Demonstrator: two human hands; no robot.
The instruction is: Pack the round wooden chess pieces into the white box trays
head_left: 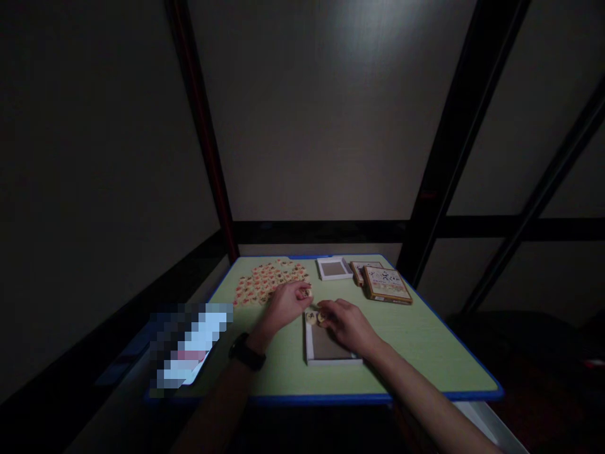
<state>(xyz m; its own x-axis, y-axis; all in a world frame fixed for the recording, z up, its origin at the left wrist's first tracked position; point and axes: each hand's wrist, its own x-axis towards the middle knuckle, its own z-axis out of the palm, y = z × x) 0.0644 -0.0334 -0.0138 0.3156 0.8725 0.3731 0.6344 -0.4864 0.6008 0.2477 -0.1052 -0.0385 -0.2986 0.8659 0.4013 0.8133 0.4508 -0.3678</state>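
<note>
My left hand (286, 307), with a dark watch (247, 353) on its wrist, pinches a round xiangqi piece (307, 293) between thumb and fingers, just beyond the near tray. Fingers curled, my right hand (348, 325) grips another xiangqi piece (322, 317) at the far edge of the shallow white-rimmed box tray (309, 347). Beside it in the tray's far left corner lies a disc with a dark mark (311, 317). Part of the tray is hidden under my right hand. Many loose xiangqi pieces (258, 285), marked red or black, spread over the table left of my left hand.
A second white tray (334, 269) lies at the back of the green, blue-edged table (416, 353). Two printed boxes (387, 284) overlap at the back right. A lit screen, blurred out (198, 343), is at the left edge. A wall panel (316, 126) rises behind.
</note>
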